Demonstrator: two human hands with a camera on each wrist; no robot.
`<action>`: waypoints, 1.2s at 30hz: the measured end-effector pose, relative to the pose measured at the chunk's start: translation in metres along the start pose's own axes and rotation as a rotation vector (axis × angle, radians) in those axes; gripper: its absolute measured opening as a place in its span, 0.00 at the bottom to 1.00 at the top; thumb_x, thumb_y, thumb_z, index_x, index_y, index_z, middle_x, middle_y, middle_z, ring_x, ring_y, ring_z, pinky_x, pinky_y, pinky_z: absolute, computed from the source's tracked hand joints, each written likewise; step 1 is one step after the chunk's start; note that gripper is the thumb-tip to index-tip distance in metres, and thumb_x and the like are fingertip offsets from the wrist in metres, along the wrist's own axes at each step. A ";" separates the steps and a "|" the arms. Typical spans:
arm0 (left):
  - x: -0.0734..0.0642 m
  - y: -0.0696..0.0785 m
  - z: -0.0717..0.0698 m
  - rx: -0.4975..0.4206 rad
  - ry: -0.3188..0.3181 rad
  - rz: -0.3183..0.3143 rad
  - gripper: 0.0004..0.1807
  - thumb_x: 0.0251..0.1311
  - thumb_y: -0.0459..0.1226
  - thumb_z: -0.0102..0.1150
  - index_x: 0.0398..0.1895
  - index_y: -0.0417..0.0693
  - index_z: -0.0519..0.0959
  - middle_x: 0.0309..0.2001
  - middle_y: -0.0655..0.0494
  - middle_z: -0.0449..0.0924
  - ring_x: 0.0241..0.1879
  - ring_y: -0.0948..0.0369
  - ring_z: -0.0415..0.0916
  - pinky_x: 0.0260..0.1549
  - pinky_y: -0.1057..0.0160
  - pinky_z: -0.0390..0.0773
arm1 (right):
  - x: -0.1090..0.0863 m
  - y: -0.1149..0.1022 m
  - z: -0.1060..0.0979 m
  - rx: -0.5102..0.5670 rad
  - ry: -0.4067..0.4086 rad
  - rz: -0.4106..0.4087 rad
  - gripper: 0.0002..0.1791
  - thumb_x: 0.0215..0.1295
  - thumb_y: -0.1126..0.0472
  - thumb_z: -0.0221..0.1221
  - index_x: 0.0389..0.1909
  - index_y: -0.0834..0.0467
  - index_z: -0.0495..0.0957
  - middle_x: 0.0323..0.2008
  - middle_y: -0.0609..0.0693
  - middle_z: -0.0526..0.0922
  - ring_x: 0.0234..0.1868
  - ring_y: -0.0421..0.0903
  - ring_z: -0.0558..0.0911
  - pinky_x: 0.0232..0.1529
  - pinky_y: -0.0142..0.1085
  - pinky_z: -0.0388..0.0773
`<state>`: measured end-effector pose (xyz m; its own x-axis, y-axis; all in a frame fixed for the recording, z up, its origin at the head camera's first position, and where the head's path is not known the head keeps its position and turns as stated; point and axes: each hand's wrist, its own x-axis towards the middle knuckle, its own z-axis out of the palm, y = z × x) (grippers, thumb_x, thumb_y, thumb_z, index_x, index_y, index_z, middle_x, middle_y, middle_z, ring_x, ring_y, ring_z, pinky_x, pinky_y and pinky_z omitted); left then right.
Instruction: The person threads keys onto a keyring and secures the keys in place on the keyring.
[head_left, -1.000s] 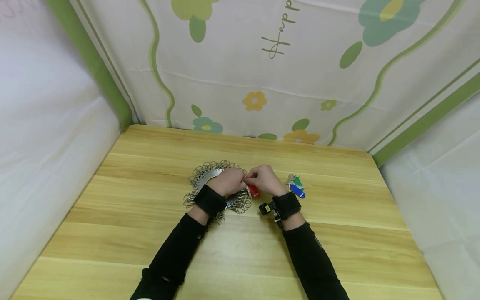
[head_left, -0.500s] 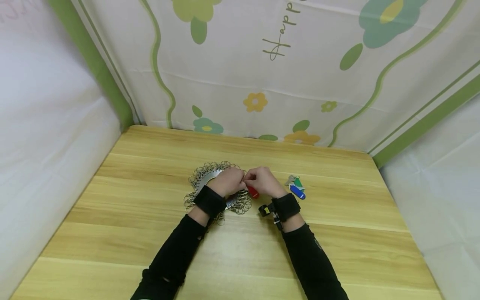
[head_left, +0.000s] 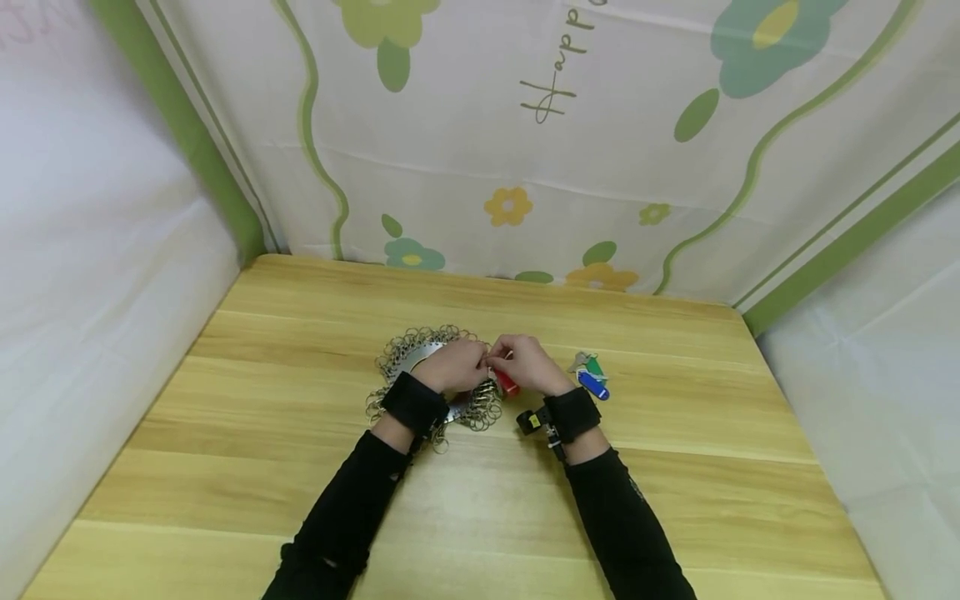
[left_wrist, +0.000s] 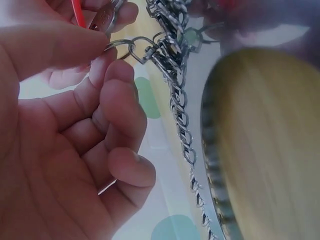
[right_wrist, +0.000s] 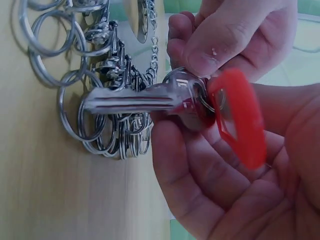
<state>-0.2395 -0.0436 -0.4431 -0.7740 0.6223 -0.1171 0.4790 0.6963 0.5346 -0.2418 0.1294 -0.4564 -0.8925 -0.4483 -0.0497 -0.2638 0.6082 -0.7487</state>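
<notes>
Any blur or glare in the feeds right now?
Right wrist: the red tag is blurred, while the key looks sharper; left wrist: pale glare on the metal plate, upper right; head: fairly even light, soft sheen on the tabletop, grip detail too small to judge.

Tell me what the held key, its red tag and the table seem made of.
Held key: shiny, silvery metal, with glints along its grooves.
Red tag: probably smooth plastic, from its even colour, though blurred.
Table: wood or printed laminate, faintly glossy, from its grain and sheen.
</notes>
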 end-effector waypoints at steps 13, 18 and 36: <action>-0.003 0.001 -0.005 -0.010 -0.006 -0.012 0.15 0.71 0.35 0.41 0.25 0.45 0.73 0.19 0.56 0.63 0.18 0.61 0.62 0.27 0.63 0.66 | -0.003 -0.002 -0.007 0.115 -0.054 -0.054 0.04 0.66 0.62 0.58 0.36 0.58 0.78 0.32 0.55 0.81 0.29 0.47 0.78 0.30 0.36 0.74; -0.003 -0.001 -0.006 -0.046 -0.009 -0.031 0.15 0.72 0.36 0.40 0.25 0.46 0.71 0.18 0.56 0.62 0.16 0.62 0.61 0.24 0.65 0.64 | -0.003 0.000 -0.008 0.093 -0.078 -0.065 0.03 0.68 0.63 0.56 0.37 0.58 0.78 0.32 0.57 0.81 0.28 0.46 0.77 0.28 0.35 0.72; -0.002 0.000 -0.001 -0.049 0.043 0.046 0.11 0.69 0.34 0.47 0.27 0.44 0.73 0.19 0.58 0.63 0.18 0.62 0.63 0.26 0.65 0.65 | -0.006 -0.003 -0.004 0.063 -0.025 0.062 0.05 0.72 0.62 0.50 0.38 0.58 0.74 0.31 0.54 0.77 0.21 0.45 0.71 0.22 0.35 0.68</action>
<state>-0.2383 -0.0445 -0.4421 -0.7689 0.6369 -0.0560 0.4947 0.6482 0.5789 -0.2370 0.1325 -0.4511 -0.8967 -0.4280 -0.1129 -0.1842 0.5927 -0.7841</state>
